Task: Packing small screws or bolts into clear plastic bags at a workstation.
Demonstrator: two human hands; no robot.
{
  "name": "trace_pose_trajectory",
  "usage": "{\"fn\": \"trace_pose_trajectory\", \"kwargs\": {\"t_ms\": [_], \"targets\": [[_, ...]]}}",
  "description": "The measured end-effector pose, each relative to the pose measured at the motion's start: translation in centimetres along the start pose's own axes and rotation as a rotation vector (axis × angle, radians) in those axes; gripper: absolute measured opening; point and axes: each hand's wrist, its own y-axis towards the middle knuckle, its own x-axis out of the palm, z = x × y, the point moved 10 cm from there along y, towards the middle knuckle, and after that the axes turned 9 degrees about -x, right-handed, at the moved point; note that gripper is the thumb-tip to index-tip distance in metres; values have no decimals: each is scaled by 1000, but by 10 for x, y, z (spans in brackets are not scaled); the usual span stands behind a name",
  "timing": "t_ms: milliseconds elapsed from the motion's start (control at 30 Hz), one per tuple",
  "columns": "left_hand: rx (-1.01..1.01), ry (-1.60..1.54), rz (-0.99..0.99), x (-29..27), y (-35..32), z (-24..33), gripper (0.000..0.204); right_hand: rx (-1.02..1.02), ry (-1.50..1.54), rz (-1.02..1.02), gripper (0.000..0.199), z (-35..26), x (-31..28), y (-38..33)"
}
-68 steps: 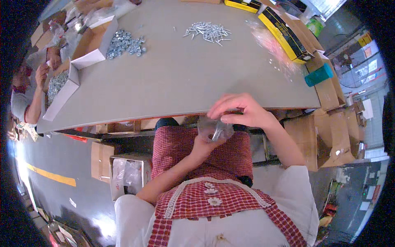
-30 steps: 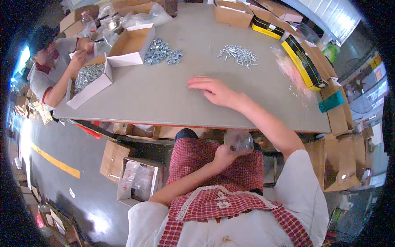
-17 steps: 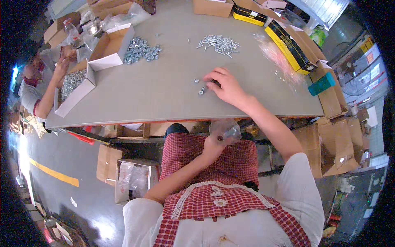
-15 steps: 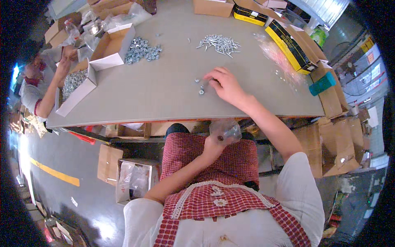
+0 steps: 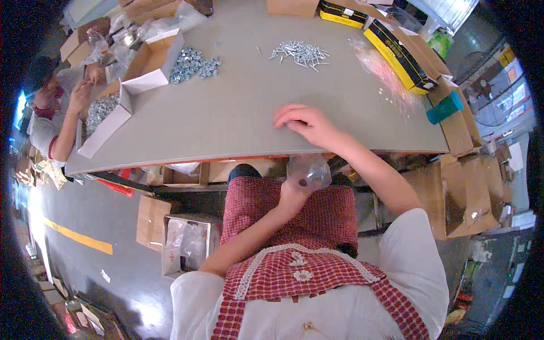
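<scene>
My left hand (image 5: 293, 195) is closed on a small clear plastic bag (image 5: 313, 169), held over my lap just below the table edge. A dark round spot shows in the bag; I cannot make out what it is. My right hand (image 5: 309, 126) rests low over the grey table (image 5: 226, 119), its fingers curled together. Something greyish shows faintly under the fingers, mostly hidden. Farther off lies a loose pile of silver screws (image 5: 300, 54). To their left is a heap of silver nuts (image 5: 192, 65).
At the left, a co-worker's hands (image 5: 85, 85) are near an open box of small metal parts (image 5: 102, 113). Thin clear and pinkish plastic bags (image 5: 385, 79) lie by a black and yellow box (image 5: 399, 56). A teal cylinder (image 5: 445, 109) sits on cardboard at the right table edge.
My right hand has drawn slightly toward me and curled over the spot where a few small metal nuts lay; they no longer show. My left hand has stayed nearly still with the bag.
</scene>
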Motion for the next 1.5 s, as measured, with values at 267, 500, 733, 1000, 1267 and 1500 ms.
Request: {"fn": "trace_pose_trajectory", "kwargs": {"t_ms": [267,500,733,1000,1267,1500], "targets": [[124,-48,63,4,10,-8,46,236,327,366,30,10,-36,-50],[179,-68,108,-8,0,16,39,122,-32,148,30,2,-26,-38],[131,-65,108,-4,4,-1,38,353,367,470,22,31,-52,-55],[113,-43,133,-2,11,-9,36,303,239,437,39,20,-50,-43],[122,14,87,-8,3,12,35,462,637,217,57,-39,3,-73],[-98,-169,-53,8,20,-35,37,341,431,309,42,-61,-13,-91]]}}
